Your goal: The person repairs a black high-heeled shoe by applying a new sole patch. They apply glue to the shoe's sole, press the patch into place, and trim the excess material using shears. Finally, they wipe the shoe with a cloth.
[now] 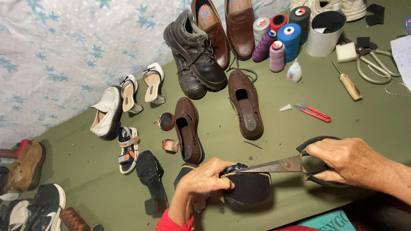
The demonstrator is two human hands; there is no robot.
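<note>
Head view looks down on an olive-green cloth table [351,124]; left hand [204,176] is curled tight around a black block-heeled shoe [247,187], sole side up, matte and felt-like, near the table's front edge; right hand [352,161] is closed through the black loop handles of large scissors [282,164]; the dull, rust-flecked steel blades lie together, tip touching the shoe's glossy black strap beside the left thumb.

Just left of the held shoe lies its mate, a black heeled shoe [150,179], on its side; behind stand two brown perforated slip-ons [245,102], woven texture, insoles showing; a pair of scuffed black leather lace-up boots [195,55]; a pair of smooth brown loafers [227,25]; white heeled sandals [141,87]; a small blue-and-orange child's sandal [127,147]; copper-coloured tape rolls [167,122].

Far right: a grey cylindrical pot [324,33], open-topped, contents too dark to tell; thread cones [278,40] in purple, blue, pink, grey and black clustered beside it; a small white glue bottle [294,72]; a wooden-handled awl [347,82]; red snips [314,112]; big metal shears [374,62].

Bare cloth lies between the slip-ons and the red snips, and right of the scissors; the left edge meets a pale star-print sheet [64,51].
</note>
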